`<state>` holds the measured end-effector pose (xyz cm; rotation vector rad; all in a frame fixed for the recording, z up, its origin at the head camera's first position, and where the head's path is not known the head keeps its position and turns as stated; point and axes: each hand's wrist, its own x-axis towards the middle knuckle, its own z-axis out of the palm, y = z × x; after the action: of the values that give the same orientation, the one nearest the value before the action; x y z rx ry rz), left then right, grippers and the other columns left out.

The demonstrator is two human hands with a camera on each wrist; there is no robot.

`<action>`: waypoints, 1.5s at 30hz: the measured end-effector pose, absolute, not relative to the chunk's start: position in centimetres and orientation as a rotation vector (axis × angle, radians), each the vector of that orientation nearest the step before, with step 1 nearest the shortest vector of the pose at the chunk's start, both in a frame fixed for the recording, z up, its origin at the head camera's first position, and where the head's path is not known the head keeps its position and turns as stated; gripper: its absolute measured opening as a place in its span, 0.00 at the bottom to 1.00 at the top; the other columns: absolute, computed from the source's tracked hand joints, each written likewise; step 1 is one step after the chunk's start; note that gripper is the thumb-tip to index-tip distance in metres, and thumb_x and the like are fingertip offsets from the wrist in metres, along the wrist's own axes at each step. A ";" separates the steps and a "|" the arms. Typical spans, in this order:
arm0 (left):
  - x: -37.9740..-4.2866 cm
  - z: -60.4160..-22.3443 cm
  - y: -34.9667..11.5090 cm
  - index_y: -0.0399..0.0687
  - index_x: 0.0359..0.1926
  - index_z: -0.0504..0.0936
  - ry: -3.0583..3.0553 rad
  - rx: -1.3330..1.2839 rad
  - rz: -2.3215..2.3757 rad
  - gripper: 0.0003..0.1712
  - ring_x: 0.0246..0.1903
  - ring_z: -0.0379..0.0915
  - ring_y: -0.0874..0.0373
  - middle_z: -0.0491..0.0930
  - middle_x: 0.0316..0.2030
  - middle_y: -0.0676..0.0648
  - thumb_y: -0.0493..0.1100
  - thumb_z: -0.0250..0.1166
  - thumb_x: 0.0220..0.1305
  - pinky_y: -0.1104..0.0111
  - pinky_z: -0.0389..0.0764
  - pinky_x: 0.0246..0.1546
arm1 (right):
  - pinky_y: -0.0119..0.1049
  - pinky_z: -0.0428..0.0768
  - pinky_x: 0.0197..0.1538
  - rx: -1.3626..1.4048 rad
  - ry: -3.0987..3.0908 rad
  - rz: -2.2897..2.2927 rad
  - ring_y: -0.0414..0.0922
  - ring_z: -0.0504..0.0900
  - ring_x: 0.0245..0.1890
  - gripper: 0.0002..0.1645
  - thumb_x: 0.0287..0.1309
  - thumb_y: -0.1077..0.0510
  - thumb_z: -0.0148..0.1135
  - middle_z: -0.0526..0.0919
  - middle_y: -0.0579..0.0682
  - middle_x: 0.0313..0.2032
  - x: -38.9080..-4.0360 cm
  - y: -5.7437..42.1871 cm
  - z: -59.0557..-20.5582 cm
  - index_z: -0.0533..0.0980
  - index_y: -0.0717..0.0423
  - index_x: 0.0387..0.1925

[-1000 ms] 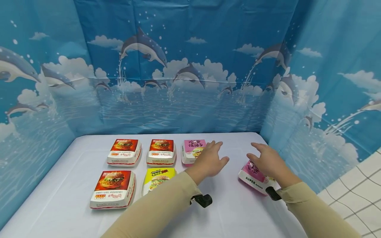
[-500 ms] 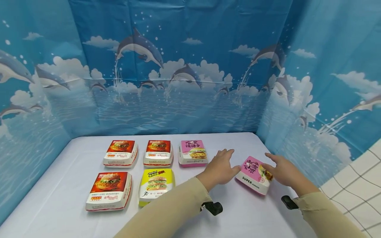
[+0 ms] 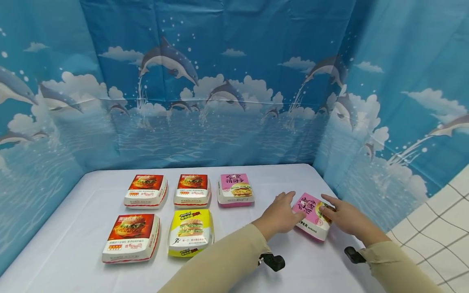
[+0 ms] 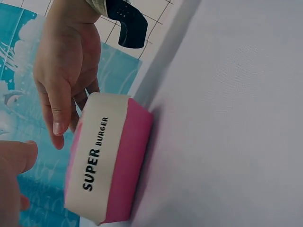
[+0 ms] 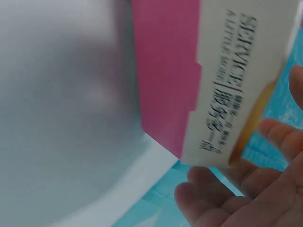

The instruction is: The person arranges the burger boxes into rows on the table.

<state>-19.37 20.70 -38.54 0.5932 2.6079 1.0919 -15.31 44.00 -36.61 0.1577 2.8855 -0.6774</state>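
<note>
A pink and white burger box (image 3: 311,224) sits angled on the right part of the white table (image 3: 91,280). My left hand (image 3: 280,213) is at its left side, fingers extended and the thumb over the near left edge. At its right side is my right hand (image 3: 346,217), the thumb above the lid. In the right wrist view, the loosely bent fingers (image 5: 255,177) are close by the box's corner, and I cannot tell whether they touch it. The left wrist view has the box's "SUPER BURGER" side (image 4: 99,156) between the hands.
A back row holds two red burger boxes (image 3: 145,191) (image 3: 192,191) and another pink one (image 3: 235,190). Nearer are a third red box (image 3: 131,238) and a yellow box (image 3: 191,232). A blue dolphin curtain (image 3: 220,134) hangs behind the table.
My left hand has moved right, from beside the back pink box to the angled pink box. My right hand has drawn off that box's top to its right side. The head view has shifted slightly.
</note>
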 end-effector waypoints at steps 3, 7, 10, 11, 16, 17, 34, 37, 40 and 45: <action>-19.1 -39.0 21.4 0.73 0.79 0.63 2.586 0.538 1.117 0.43 0.78 0.63 0.51 0.60 0.81 0.54 0.66 0.68 0.68 0.47 0.73 0.73 | 0.50 0.81 0.47 0.159 2.872 -0.732 0.57 0.78 0.49 0.49 0.76 0.33 0.54 0.81 0.65 0.52 -15.2 44.0 -37.2 0.56 0.59 0.81; -19.0 -39.7 22.2 0.78 0.77 0.65 2.528 0.495 1.164 0.41 0.76 0.66 0.50 0.61 0.80 0.54 0.66 0.69 0.67 0.46 0.74 0.72 | 0.44 0.76 0.44 0.183 2.859 -0.783 0.53 0.76 0.46 0.48 0.76 0.33 0.54 0.80 0.58 0.48 -15.0 43.9 -37.9 0.57 0.58 0.82; -18.9 -40.3 22.6 0.80 0.76 0.66 2.492 0.501 1.186 0.39 0.73 0.69 0.51 0.65 0.78 0.55 0.66 0.69 0.67 0.48 0.75 0.71 | 0.49 0.79 0.48 0.200 2.859 -0.788 0.57 0.77 0.50 0.48 0.76 0.32 0.53 0.81 0.65 0.55 -14.9 43.6 -38.1 0.57 0.57 0.82; -18.9 -40.5 22.7 0.80 0.76 0.66 2.483 0.509 1.194 0.39 0.72 0.70 0.52 0.66 0.77 0.55 0.66 0.68 0.67 0.49 0.75 0.71 | 0.52 0.81 0.50 0.204 2.860 -0.784 0.59 0.77 0.53 0.48 0.76 0.32 0.53 0.79 0.68 0.59 -14.9 43.6 -38.2 0.57 0.57 0.82; -19.1 -41.4 23.1 0.80 0.76 0.68 2.479 0.512 1.225 0.39 0.69 0.72 0.56 0.72 0.72 0.58 0.66 0.70 0.66 0.52 0.77 0.70 | 0.68 0.78 0.61 0.213 2.861 -0.775 0.67 0.75 0.63 0.48 0.76 0.32 0.53 0.68 0.75 0.72 -14.9 43.2 -38.6 0.56 0.55 0.82; -19.2 -41.6 23.0 0.79 0.76 0.68 2.481 0.508 1.232 0.39 0.69 0.72 0.56 0.73 0.72 0.58 0.66 0.70 0.66 0.53 0.77 0.70 | 0.70 0.77 0.61 0.214 2.863 -0.775 0.68 0.74 0.64 0.48 0.76 0.33 0.53 0.67 0.75 0.73 -14.9 43.0 -38.7 0.55 0.55 0.83; -18.8 -42.4 23.0 0.82 0.74 0.69 2.496 0.513 1.269 0.36 0.73 0.69 0.58 0.72 0.73 0.64 0.66 0.69 0.67 0.53 0.74 0.73 | 0.75 0.71 0.65 0.250 2.859 -0.779 0.75 0.66 0.70 0.52 0.74 0.29 0.53 0.60 0.76 0.75 -15.0 43.3 -39.5 0.53 0.53 0.83; -18.8 -42.3 22.9 0.83 0.74 0.69 2.494 0.508 1.276 0.36 0.73 0.69 0.58 0.72 0.72 0.64 0.66 0.69 0.67 0.53 0.74 0.73 | 0.74 0.72 0.64 0.235 2.869 -0.769 0.76 0.67 0.69 0.51 0.74 0.29 0.52 0.61 0.77 0.75 -15.0 43.3 -39.5 0.53 0.54 0.83; -18.7 -42.3 22.9 0.83 0.74 0.69 2.496 0.504 1.275 0.36 0.73 0.69 0.58 0.72 0.72 0.64 0.66 0.69 0.67 0.52 0.74 0.72 | 0.74 0.73 0.63 0.232 2.867 -0.765 0.77 0.66 0.69 0.50 0.75 0.29 0.51 0.61 0.78 0.74 -15.0 43.3 -39.5 0.53 0.54 0.83; -18.8 -42.5 22.9 0.84 0.74 0.68 2.498 0.507 1.272 0.36 0.73 0.69 0.58 0.72 0.73 0.65 0.65 0.69 0.67 0.52 0.75 0.72 | 0.75 0.70 0.65 0.257 2.844 -0.784 0.77 0.65 0.70 0.51 0.75 0.29 0.51 0.59 0.77 0.76 -15.1 43.2 -39.4 0.52 0.54 0.83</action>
<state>-18.81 22.92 -42.45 0.5073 2.4984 1.2724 -15.06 43.21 -39.39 0.2571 2.8443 -0.7845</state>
